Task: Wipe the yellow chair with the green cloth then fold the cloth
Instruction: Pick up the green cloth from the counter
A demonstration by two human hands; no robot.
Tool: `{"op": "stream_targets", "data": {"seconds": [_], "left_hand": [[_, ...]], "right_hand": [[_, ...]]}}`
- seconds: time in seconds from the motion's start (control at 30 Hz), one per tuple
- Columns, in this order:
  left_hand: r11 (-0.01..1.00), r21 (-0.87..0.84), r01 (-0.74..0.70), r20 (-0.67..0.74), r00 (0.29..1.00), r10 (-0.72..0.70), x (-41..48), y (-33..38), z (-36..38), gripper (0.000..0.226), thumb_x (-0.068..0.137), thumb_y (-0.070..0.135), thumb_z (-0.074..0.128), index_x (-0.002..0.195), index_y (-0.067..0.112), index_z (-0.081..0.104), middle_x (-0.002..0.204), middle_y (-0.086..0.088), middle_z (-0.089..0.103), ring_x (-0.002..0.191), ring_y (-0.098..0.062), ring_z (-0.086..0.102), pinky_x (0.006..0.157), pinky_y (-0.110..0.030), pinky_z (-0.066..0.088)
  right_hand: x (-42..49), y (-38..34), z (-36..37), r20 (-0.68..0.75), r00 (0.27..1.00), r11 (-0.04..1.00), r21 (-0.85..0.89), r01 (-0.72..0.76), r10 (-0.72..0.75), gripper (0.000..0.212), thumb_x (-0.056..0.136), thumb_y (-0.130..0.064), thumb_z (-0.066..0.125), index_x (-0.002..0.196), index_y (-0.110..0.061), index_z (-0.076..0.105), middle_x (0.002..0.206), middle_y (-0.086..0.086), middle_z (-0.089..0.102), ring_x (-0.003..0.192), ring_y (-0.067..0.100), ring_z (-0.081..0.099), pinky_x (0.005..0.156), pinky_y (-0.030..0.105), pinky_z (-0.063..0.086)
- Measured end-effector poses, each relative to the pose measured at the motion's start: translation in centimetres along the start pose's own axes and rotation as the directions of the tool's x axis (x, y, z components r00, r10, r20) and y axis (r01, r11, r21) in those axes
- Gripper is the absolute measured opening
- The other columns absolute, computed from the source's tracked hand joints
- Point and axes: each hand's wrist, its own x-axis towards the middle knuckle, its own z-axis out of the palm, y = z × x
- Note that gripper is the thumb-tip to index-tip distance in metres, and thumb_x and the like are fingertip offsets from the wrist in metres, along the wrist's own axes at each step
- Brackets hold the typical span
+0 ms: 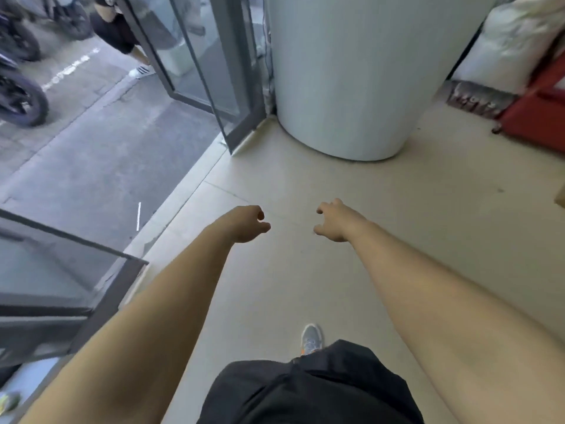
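Both arms reach out short of the white round column — left hand and right hand apart, fingers loosely curled, holding nothing. Where the yellow chair and green cloth lie — cannot tell.

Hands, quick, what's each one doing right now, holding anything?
Left hand: grip open, fingers loosely curled, holding nothing.
Right hand: grip open, fingers loosely curled, holding nothing.
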Motion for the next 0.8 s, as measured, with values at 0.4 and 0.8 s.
{"op": "stream_targets", "data": {"seconds": [0.4,0.8], "left_hand": [[0.912,0.299,-0.28,0.173,0.956,0.237,19.2,20.6,-7.7,0.047,0.096,0.045,0.055,0.137,0.021,0.053,0.131,-0.007,0.059,0.119,-0.026,0.054,0.099,-0.04,0.046],[0.767,0.307,-0.563,0.296,0.823,0.485,35.8,42.2,-17.3,0.04,0.099,0.036,0.053,0.12,0.003,0.063,0.123,-0.017,0.065,0.108,-0.029,0.058,0.091,-0.037,0.045]], "right_hand": [[9.1,18.4,-11.3,-0.019,0.947,0.911,0.278,-0.304,0.322,0.058,0.091,-0.035,0.059,0.145,-0.02,0.044,0.148,0.009,0.035,0.116,0.032,0.057,0.098,0.041,0.048],[17.7,29.1,-25.5,-0.086,0.849,0.777,0.459,-0.43,0.521,0.059,0.09,-0.035,0.062,0.145,-0.018,0.046,0.145,0.012,0.038,0.112,0.032,0.06,0.098,0.036,0.047]]}}
